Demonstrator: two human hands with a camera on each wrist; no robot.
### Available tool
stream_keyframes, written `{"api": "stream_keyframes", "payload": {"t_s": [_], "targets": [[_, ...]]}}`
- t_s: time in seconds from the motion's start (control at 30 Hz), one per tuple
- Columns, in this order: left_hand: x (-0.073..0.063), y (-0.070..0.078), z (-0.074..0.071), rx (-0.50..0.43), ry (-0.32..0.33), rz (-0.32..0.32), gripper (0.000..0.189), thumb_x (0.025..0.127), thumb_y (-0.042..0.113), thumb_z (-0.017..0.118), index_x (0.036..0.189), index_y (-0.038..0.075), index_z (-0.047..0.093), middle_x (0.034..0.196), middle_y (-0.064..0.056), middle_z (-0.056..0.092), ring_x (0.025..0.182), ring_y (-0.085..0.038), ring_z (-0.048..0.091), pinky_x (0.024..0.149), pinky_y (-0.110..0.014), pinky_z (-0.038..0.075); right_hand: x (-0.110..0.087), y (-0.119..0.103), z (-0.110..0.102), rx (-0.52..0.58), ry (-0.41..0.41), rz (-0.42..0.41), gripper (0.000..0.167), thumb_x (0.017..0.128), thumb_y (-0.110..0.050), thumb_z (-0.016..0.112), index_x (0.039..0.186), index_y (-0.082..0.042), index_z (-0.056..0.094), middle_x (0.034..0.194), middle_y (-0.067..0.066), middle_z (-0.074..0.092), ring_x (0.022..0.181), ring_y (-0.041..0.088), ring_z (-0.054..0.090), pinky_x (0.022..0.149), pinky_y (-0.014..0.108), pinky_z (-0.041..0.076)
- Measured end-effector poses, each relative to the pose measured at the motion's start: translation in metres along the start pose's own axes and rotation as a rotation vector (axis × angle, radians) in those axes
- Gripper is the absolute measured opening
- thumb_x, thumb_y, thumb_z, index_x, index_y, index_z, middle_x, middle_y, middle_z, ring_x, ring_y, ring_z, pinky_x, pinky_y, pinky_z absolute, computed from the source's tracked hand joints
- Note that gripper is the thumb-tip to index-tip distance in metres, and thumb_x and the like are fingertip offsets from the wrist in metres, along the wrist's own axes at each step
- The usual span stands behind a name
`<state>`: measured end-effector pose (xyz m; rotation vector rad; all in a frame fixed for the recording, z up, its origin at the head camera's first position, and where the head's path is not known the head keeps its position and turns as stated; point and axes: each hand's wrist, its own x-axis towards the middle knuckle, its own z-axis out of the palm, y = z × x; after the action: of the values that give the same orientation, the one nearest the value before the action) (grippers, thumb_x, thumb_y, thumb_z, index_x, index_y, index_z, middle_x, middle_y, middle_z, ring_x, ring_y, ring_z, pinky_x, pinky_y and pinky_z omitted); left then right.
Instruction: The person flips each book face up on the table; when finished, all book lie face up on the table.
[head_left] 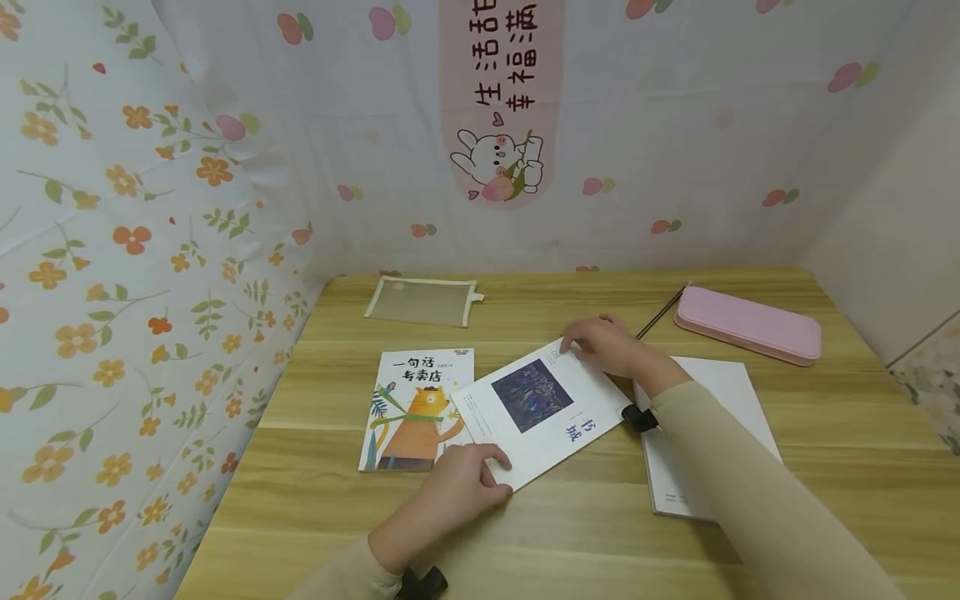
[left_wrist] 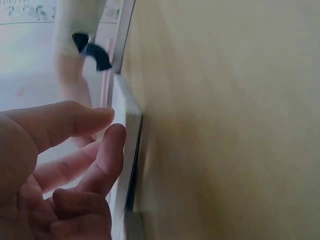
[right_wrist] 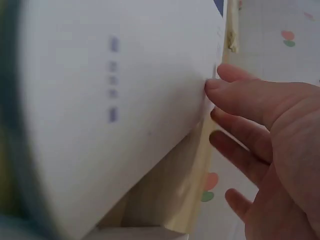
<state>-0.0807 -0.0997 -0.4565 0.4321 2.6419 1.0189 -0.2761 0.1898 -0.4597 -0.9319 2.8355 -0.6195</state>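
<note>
A white magazine [head_left: 480, 412] with a dark square picture lies slanted in the middle of the wooden table, between both hands. At its near left corner, the left hand [head_left: 461, 479] pinches with thumb and finger; the left wrist view shows those fingertips right at the edge of the magazine [left_wrist: 131, 135]. The right hand [head_left: 603, 346] holds the far right edge, its thumb on the cover of the magazine [right_wrist: 150, 100] in the right wrist view. Partly under the magazine's left corner sits a picture book [head_left: 408, 442] with an orange bear on its cover.
A white book [head_left: 720, 387] lies at the right, partly hidden by the right forearm. Behind it are a pink pencil case [head_left: 750, 323] and a thin dark stick [head_left: 662, 312]. A mesh zip pouch [head_left: 422, 302] rests at the back left. Patterned cloth hangs behind the table.
</note>
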Motion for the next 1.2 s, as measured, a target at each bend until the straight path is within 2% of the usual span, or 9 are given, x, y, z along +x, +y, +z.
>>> {"api": "stream_keyframes", "payload": {"t_s": [0.07, 0.17, 0.3, 0.4, 0.47, 0.6, 0.77, 1.0, 1.2], "targets": [[0.002, -0.002, -0.003, 0.041, 0.010, 0.000, 0.018, 0.083, 0.018, 0.082, 0.099, 0.015, 0.076, 0.063, 0.013, 0.064, 0.058, 0.002, 0.053, 0.060, -0.021, 0.043, -0.009, 0.001, 0.002, -0.005, 0.001, 0.020, 0.021, 0.096, -0.005, 0.071, 0.107, -0.022, 0.076, 0.142, 0.014, 0.064, 0.137, 0.038, 0.054, 0.114, 0.070, 0.019], [0.008, -0.008, -0.016, 0.139, 0.072, 0.005, 0.011, 0.084, 0.017, 0.078, 0.095, 0.017, 0.077, 0.071, 0.012, 0.063, 0.062, -0.001, 0.051, 0.058, -0.022, 0.041, -0.023, -0.005, 0.002, -0.016, 0.014, 0.085, 0.020, 0.093, -0.010, 0.076, 0.109, -0.022, 0.076, 0.140, 0.013, 0.064, 0.137, 0.037, 0.053, 0.114, 0.068, 0.020], [0.021, -0.019, -0.044, 0.269, 0.210, -0.032, 0.019, 0.085, 0.010, 0.071, 0.101, 0.018, 0.075, 0.098, 0.000, 0.063, 0.062, -0.010, 0.045, 0.054, -0.025, 0.037, -0.048, -0.021, -0.004, -0.029, 0.013, 0.166, 0.026, 0.086, -0.010, 0.083, 0.110, -0.018, 0.078, 0.122, 0.006, 0.073, 0.118, 0.032, 0.062, 0.113, 0.071, 0.018], [0.033, -0.028, -0.061, 0.314, 0.252, -0.055, 0.026, 0.086, 0.007, 0.069, 0.110, 0.016, 0.075, 0.111, -0.009, 0.061, 0.062, -0.016, 0.045, 0.052, -0.028, 0.037, -0.069, -0.032, -0.008, -0.061, 0.001, 0.189, 0.028, 0.082, -0.010, 0.086, 0.109, -0.017, 0.080, 0.114, 0.005, 0.075, 0.110, 0.030, 0.064, 0.113, 0.073, 0.018], [0.041, -0.033, -0.067, 0.340, 0.246, -0.044, 0.027, 0.086, 0.008, 0.071, 0.111, 0.016, 0.075, 0.113, -0.010, 0.062, 0.069, -0.017, 0.049, 0.055, -0.029, 0.040, -0.081, -0.036, -0.008, -0.102, -0.004, 0.192, 0.027, 0.080, -0.012, 0.087, 0.106, -0.018, 0.081, 0.114, 0.005, 0.074, 0.111, 0.031, 0.064, 0.113, 0.073, 0.018], [0.054, -0.042, -0.073, 0.354, 0.176, 0.012, 0.025, 0.084, 0.008, 0.074, 0.108, 0.015, 0.077, 0.114, -0.009, 0.064, 0.084, -0.020, 0.056, 0.067, -0.033, 0.047, -0.100, -0.039, -0.005, -0.184, 0.014, 0.193, 0.024, 0.077, -0.016, 0.090, 0.099, -0.021, 0.082, 0.118, 0.005, 0.073, 0.120, 0.035, 0.062, 0.112, 0.073, 0.020], [0.063, -0.046, -0.075, 0.367, 0.095, 0.055, 0.019, 0.086, 0.013, 0.078, 0.105, 0.015, 0.078, 0.114, -0.007, 0.068, 0.099, -0.025, 0.062, 0.076, -0.037, 0.052, -0.112, -0.043, 0.002, -0.230, 0.072, 0.171, 0.027, 0.072, -0.021, 0.093, 0.096, -0.019, 0.082, 0.114, 0.005, 0.073, 0.118, 0.035, 0.063, 0.111, 0.072, 0.024], [0.064, -0.041, -0.073, 0.353, 0.064, 0.040, 0.016, 0.085, 0.013, 0.080, 0.101, 0.016, 0.078, 0.098, -0.003, 0.067, 0.083, -0.018, 0.057, 0.073, -0.035, 0.050, -0.109, -0.042, 0.004, -0.245, 0.119, 0.178, 0.028, 0.072, -0.019, 0.093, 0.097, -0.016, 0.081, 0.112, 0.006, 0.073, 0.119, 0.036, 0.062, 0.112, 0.072, 0.023], [0.055, -0.036, -0.064, 0.339, 0.050, 0.019, 0.016, 0.083, 0.017, 0.082, 0.097, 0.020, 0.076, 0.093, -0.001, 0.064, 0.081, -0.016, 0.055, 0.070, -0.033, 0.047, -0.100, -0.038, 0.001, -0.216, 0.106, 0.217, 0.029, 0.075, -0.014, 0.091, 0.103, -0.014, 0.082, 0.119, 0.009, 0.072, 0.124, 0.040, 0.058, 0.114, 0.072, 0.020]]}}
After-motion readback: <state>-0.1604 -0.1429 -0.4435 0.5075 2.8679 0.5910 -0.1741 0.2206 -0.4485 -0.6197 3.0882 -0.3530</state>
